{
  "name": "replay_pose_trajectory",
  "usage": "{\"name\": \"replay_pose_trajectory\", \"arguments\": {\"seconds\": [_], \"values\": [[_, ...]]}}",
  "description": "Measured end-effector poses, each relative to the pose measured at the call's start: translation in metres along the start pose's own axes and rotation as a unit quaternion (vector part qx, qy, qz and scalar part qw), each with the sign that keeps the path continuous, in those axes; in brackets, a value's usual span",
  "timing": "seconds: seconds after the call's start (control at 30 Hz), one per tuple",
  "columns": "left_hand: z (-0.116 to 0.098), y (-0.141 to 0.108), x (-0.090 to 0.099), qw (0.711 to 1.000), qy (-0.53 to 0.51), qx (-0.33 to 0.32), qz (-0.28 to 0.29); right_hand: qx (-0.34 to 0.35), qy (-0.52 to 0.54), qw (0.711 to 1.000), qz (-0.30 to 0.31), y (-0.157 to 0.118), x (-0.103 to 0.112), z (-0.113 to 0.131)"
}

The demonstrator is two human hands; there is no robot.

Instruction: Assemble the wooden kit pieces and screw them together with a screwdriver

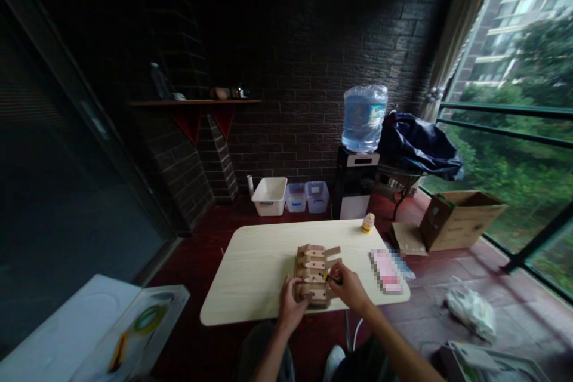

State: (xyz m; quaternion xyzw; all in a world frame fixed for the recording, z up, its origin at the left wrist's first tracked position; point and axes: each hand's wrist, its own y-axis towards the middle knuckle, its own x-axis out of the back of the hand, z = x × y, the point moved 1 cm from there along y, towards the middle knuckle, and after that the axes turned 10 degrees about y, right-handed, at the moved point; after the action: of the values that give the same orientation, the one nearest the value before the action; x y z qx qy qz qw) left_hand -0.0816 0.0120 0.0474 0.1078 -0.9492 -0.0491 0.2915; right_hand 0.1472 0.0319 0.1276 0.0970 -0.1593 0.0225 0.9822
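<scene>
A brown wooden or cardboard piece with several rounded slats (314, 264) lies on the pale table (255, 250). My left hand (293, 299) is at its near left corner, fingers curled against the edge. Over its right side, my right hand (347, 286) pinches a small dark tool with a yellow part (325, 276), whose tip points left onto the piece. Flat strips (332, 252) stick out at the piece's right side, partly hidden by my right hand.
A small yellow-capped bottle (367, 223) stands at the table's far right corner, and a pink blurred item (387, 271) lies near the right edge. Beyond are white and clear bins (270, 197), a water dispenser (357, 185) and a cardboard box (461, 221). An open case (150, 322) is at left.
</scene>
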Motion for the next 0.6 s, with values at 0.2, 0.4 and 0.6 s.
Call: {"name": "replay_pose_trajectory", "arguments": {"seconds": [0.2, 0.4, 0.6], "values": [[-0.056, 0.024, 0.02, 0.972, 0.15, -0.167, 0.064, -0.096, 0.209, 0.968, -0.1, -0.036, 0.033, -0.005], [-0.114, 0.062, 0.016, 0.886, 0.375, -0.169, 0.214, -0.171, 0.388, 0.884, -0.197, -0.074, 0.049, -0.01], [-0.127, 0.071, 0.003, 0.854, 0.407, -0.233, 0.228, -0.164, 0.452, 0.845, -0.235, -0.101, 0.046, -0.021]]}}
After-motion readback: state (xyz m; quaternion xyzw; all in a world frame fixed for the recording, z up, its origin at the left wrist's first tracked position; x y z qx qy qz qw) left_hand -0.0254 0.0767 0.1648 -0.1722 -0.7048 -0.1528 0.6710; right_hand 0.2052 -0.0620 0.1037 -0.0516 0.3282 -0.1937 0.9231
